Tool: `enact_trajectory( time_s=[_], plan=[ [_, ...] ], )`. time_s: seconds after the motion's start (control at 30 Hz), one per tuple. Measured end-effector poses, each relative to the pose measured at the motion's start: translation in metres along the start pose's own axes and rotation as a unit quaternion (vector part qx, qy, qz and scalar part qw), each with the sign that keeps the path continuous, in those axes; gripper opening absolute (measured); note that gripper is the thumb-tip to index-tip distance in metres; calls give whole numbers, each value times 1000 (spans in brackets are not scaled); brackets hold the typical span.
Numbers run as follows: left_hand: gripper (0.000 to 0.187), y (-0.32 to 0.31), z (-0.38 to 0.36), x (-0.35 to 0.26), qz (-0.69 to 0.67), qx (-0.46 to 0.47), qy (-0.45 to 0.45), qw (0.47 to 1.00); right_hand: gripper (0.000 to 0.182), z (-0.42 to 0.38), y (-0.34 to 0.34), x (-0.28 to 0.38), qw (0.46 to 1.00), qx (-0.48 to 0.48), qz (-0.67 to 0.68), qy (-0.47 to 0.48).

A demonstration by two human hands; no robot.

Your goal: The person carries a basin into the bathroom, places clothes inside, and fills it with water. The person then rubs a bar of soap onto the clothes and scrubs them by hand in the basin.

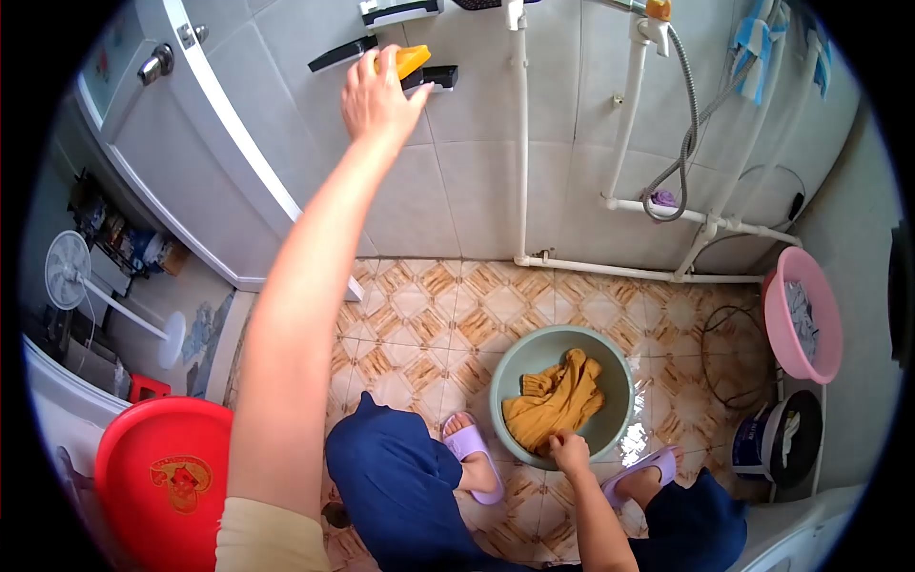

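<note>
Head view, the only one I have. My left hand point(379, 95) is raised to the wall shelf point(381, 48), fingers spread and curled over an orange-yellow object point(410, 60) that sits on it; touching, but I can't tell if the grip has closed. The object looks like a brush or soap block, too hidden to say. Its long axis runs roughly left-right along the shelf, the visible end pointing right and slightly down, out past my fingertips. It lies straight ahead of and above the left hand, well apart from the right.

My right hand point(570, 450) is low, near my knees, pinched on the near edge of the mustard garment point(558, 400) in the grey-green basin point(620, 377). The garment is bunched, its length running diagonally from near-left to far-right. The basin sits on the tiled floor point(429, 305) between my purple slippers point(469, 453).

Off to the sides: red tub point(162, 477) lower left, pink basin point(796, 286) right, shower hose point(681, 143) on the wall.
</note>
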State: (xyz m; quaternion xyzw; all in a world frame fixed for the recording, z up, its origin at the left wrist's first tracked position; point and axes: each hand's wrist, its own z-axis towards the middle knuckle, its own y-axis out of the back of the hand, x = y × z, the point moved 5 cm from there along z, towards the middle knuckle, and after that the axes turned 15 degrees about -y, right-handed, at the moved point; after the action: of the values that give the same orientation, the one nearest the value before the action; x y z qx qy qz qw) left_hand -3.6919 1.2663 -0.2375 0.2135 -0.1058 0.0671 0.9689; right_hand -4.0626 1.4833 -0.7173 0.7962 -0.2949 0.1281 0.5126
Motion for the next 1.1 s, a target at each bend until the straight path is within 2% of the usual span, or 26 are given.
enact_trajectory(
  time_s=[0.03, 0.1, 0.17, 0.2, 0.23, 0.3, 0.37, 0.43, 0.53, 0.63, 0.67, 0.77, 0.8, 0.83, 0.9, 0.93, 0.97, 1.0, 1.03, 1.07, 1.1],
  plan=[
    [63, -7, 14, 2, 40, 16, -39, 998, 24, 2, 0, 2, 1000, 0, 6, 0],
    [63, -30, 35, 9, 11, 70, -41, 997, 25, 2, 2, 2, 999, -6, 49, 1],
    [62, -50, 45, 19, -10, 120, -29, 992, 27, 6, -7, -6, 998, -20, 54, 15],
    [61, -59, 47, 20, -28, 180, -6, 983, 28, 3, -7, -7, 998, -19, 66, 17],
    [57, -65, 48, 22, -47, 215, -12, 976, 28, 0, -4, -7, 997, -19, 77, 15],
    [46, -83, 52, 43, 23, 269, -18, 963, 28, -4, 2, -6, 997, -9, 72, -3],
    [45, -95, 55, 65, 34, 239, -35, 970, 27, -8, 7, -8, 996, -19, 82, -16],
    [45, -97, 58, 78, 47, 245, 4, 968, 27, -5, 8, -11, 995, -14, 93, -34],
    [38, -106, 63, 111, 64, 197, -21, 978, 26, -6, 3, -16, 994, -4, 99, -46],
    [35, -142, 67, 174, 94, 164, -62, 980, 26, -6, 6, -15, 994, -10, 96, -46],
    [35, -126, 65, 163, 93, 128, -64, 985, 26, -6, 7, -14, 994, -20, 103, -37],
    [35, -91, 66, 138, 87, 126, -73, 985, 24, -13, 14, -6, 994, -14, 106, -31],
    [35, -70, 66, 124, 39, 45, -128, 990, 23, -13, 18, -2, 994, -2, 103, -29],
    [35, -54, 62, 117, 40, 50, -130, 989, 23, -12, 19, 2, 994, 4, 103, -32],
    [38, 4, 40, 84, -3, -38, -147, 988, 24, -10, 16, 9, 990, -3, 133, -38],
    [38, 24, 17, 51, -158, -49, -68, 984, 25, -5, 8, 13, 976, 51, 209, -22],
    [38, 39, -14, 11, -305, -62, 17, 950, 27, 1, -1, 19, 953, 105, 284, -8],
    [37, 38, -49, -24, -429, 50, 60, 900, 31, 0, -5, 35, 901, 185, 392, 21],
    [36, 35, -90, -64, -542, 153, 107, 819, 38, -4, -2, 54, 831, 256, 492, 47],
    [32, 31, -138, -109, -651, 191, 249, 691, 46, -14, 8, 73, 792, 277, 539, 75],
    [31, 26, -191, -152, -732, 239, 374, 516, 55, -23, 18, 88, 750, 291, 585, 105]
  ],
)
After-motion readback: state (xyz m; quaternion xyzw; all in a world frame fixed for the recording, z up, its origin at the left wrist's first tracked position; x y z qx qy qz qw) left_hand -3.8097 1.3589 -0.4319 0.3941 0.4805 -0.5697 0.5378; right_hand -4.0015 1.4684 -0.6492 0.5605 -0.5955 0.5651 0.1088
